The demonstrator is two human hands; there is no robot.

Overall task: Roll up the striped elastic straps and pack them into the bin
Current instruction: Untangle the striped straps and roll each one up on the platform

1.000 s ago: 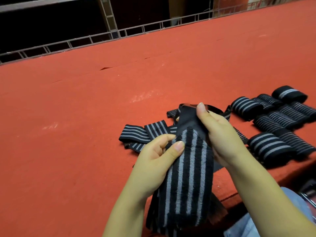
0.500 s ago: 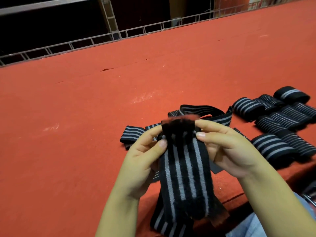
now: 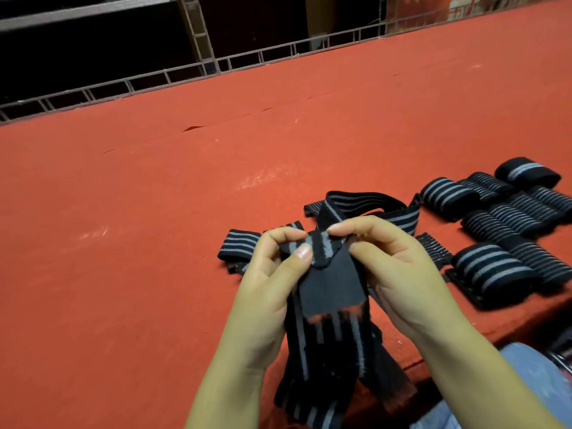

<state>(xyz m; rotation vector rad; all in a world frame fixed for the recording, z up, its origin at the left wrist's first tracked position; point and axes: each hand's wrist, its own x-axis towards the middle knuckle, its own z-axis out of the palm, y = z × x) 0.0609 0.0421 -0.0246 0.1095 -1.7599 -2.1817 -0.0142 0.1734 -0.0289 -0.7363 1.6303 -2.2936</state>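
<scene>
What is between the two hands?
In the head view, the folded top end of a striped strap sits between the left hand and right hand; both pinch it. The strap's remainder hangs down toward the person.

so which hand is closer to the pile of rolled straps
Right. The right hand sits just left of the rolled straps; the left hand is farther left, across the strap both hands pinch.

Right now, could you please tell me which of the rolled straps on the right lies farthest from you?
The rolled strap at the far end of the group: it shows one broad grey band, while the others show several thin stripes.
</scene>
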